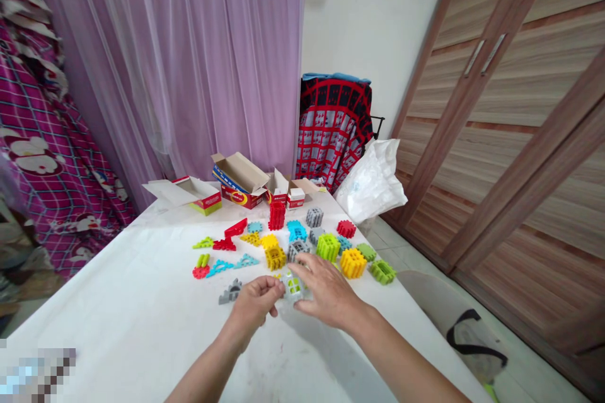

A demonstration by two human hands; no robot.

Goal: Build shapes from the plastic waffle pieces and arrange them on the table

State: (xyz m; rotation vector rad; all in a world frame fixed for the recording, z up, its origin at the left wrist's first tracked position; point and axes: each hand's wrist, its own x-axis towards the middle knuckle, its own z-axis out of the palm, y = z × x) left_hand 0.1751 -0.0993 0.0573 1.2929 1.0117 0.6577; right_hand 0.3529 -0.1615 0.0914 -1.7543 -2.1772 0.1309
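Observation:
A small pale grey interlocking block (pixel 293 288) with a light green window frame is between my hands, just above the white tabletop. My left hand (pixel 255 305) is closed in a pinch at the block's left edge. My right hand (pixel 326 289) curves around its other side, thumb below and fingers above, spread apart; any contact there is hard to make out. A grey arched piece (pixel 230 291) lies left of my left hand. Beyond my fingers stand a dark grey block (pixel 297 249), a yellow block (pixel 274 253) and a lime green block (pixel 328 247).
Red triangular pieces (pixel 235 227) and blue triangular pieces (pixel 220 267) lie on the left. A yellow block (pixel 352 263) and a green block (pixel 382 272) stand near the right edge. Opened cardboard boxes (pixel 241 198) line the back, beside a white plastic bag (pixel 371 182).

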